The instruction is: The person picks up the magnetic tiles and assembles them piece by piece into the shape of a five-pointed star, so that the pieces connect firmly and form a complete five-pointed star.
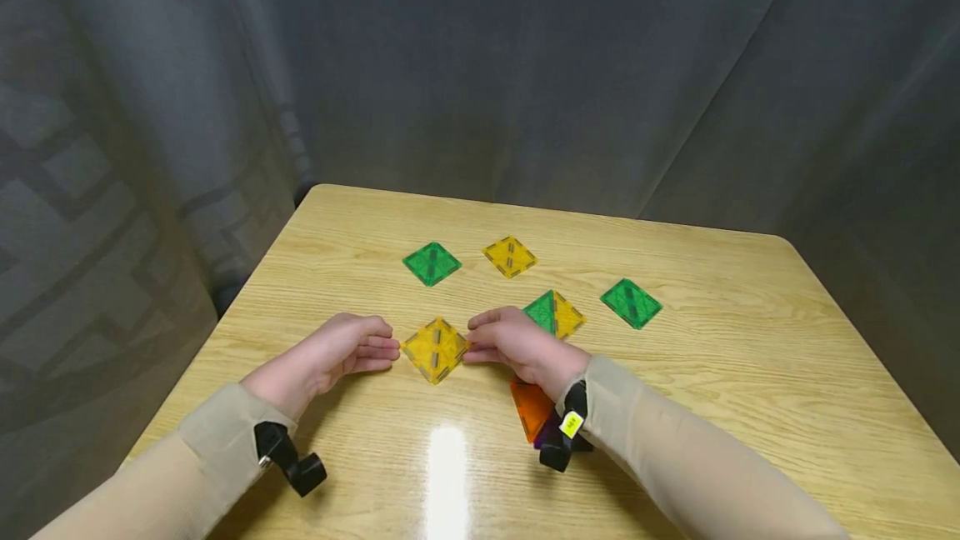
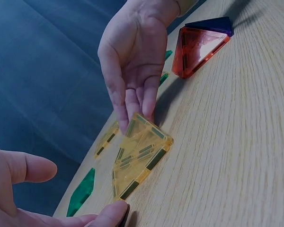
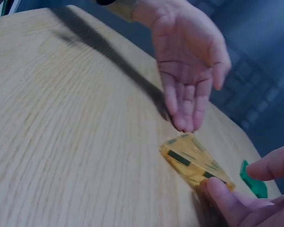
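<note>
Two yellow translucent triangular magnetic tiles [image 1: 436,351] lie edge to edge as a diamond between the two hands. At its left corner are the fingertips of the left hand [image 1: 352,348], fingers mostly straight. The right hand [image 1: 517,344] has its fingertips at the opposite corner, its fingers extended too. In the left wrist view the yellow tiles [image 2: 141,156] sit close over the table, the right palm [image 2: 137,52] facing them. The right wrist view shows the left palm [image 3: 184,71] beyond the yellow tiles [image 3: 194,161], its fingers straight and its thumb apart.
Farther back lie a green diamond [image 1: 432,263] and a yellow diamond [image 1: 510,257]. A green-and-yellow diamond [image 1: 555,312] is partly behind the right hand, another green one [image 1: 632,303] to its right. Orange [image 1: 531,407] and purple tiles [image 2: 213,24] lie under the right forearm.
</note>
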The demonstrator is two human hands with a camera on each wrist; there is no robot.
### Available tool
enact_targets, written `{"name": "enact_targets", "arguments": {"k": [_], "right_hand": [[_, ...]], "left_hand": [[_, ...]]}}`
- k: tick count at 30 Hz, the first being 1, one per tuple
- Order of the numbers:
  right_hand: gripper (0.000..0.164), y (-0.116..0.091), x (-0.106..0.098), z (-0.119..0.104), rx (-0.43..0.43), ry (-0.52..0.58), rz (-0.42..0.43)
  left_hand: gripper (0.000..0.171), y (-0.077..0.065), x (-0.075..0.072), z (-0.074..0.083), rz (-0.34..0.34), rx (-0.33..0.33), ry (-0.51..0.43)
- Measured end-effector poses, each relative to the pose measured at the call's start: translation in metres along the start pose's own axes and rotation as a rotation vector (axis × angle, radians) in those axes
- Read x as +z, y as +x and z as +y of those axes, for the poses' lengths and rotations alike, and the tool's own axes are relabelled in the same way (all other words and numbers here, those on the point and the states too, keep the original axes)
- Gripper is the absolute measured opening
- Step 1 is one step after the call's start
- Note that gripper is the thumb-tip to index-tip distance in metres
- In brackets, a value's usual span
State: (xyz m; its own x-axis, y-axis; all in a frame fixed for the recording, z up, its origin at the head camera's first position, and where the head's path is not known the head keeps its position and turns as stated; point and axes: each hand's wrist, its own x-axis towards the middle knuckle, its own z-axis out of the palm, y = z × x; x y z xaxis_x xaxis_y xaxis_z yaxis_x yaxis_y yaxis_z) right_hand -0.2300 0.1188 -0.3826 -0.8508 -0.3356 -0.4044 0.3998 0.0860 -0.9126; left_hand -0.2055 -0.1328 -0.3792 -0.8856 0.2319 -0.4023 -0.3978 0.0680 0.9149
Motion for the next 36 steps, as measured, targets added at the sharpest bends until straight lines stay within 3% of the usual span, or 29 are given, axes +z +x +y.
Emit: {"name": "enact_targets", "arguments": {"k": [9,27,36], "right_hand": [[0.041,0.006,0.012,0.001,0.037,-0.108,0.033],[0.037,0.0,0.007,-0.006,0.01,-0.07,0.032],[0.035,-0.009,0.001,-0.014,-0.018,-0.039,-0.002]], "left_hand": [[0.034,-0.001,0.001,-0.002,-0.008,0.015,-0.015],[0.037,0.001,0.005,-0.003,-0.002,0.014,-0.009],[0.038,0.006,0.009,-0.006,-0.052,0.043,-0.044]]}}
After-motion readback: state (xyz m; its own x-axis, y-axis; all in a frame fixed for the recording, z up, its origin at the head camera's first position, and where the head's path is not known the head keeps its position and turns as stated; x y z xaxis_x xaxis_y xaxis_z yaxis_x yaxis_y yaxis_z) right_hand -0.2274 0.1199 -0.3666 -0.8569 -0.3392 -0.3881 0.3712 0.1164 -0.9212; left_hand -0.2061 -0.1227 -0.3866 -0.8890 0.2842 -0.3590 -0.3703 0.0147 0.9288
